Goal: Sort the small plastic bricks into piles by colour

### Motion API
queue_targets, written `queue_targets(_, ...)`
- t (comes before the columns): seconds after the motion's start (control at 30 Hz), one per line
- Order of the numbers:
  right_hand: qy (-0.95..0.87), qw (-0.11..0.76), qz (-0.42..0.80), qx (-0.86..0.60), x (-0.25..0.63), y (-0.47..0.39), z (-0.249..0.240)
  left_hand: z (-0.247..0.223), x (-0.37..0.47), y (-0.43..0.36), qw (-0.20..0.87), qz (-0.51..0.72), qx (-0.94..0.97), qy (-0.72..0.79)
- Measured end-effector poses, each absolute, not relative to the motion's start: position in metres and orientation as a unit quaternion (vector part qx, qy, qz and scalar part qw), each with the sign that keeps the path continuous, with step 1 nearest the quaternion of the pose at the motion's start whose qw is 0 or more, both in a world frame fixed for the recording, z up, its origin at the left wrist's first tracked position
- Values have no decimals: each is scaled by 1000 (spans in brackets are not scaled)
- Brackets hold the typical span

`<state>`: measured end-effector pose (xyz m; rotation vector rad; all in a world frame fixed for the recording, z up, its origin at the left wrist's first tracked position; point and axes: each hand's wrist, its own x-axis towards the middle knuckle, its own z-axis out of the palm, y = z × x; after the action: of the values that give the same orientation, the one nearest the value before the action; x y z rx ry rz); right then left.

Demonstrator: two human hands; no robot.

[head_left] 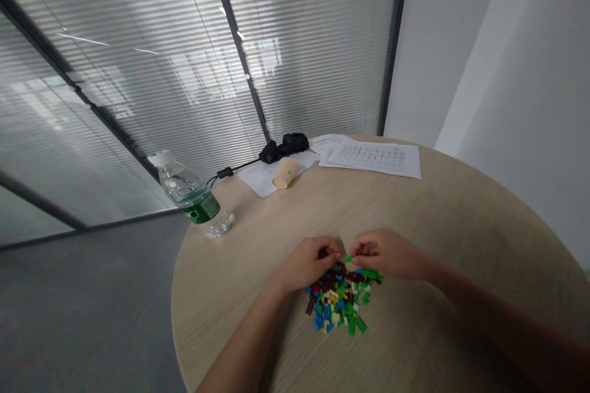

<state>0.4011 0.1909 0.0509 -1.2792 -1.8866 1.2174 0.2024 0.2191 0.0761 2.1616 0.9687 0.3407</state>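
A pile of small building bricks (pixel 338 301) in green, blue, brown, yellow and white lies on the round wooden table (pixel 415 215). Above the far edge of the pile, my left hand (pixel 313 261) has its fingers pinched together; what they hold, if anything, is too small to tell. Close by on the right, my right hand (pixel 378 252) pinches a small green brick (pixel 348 259) between thumb and finger. The green brick lies between the two hands, near the left fingertips. Whether the left fingers touch it is unclear.
A water bottle (pixel 198 202) with a green label stands at the table's left edge. Farther back are a paper cup (pixel 286 172) on its side, a black bundle (pixel 292 144) with a cord, and printed sheets (pixel 373 158). A glass partition with blinds rises behind.
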Motion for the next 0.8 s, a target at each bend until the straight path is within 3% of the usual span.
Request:
queue_targets(0.13,-648,292,529,-464,395,189,51,75,203,219,399,178,817,376)
queue_targets(0.27,-606,386,525,-456,388,194,45,71,207,220,373,225,825,361)
queue_targets(0.47,-600,416,510,-455,388,199,39,68,207,226,313,242,837,379)
queue_targets(0.63,-713,348,361,-490,393,193,48,66,197,234,168,229,864,415)
queue_targets(0.8,-822,232,259,-451,404,185,65,62,191,240,105,206,836,498)
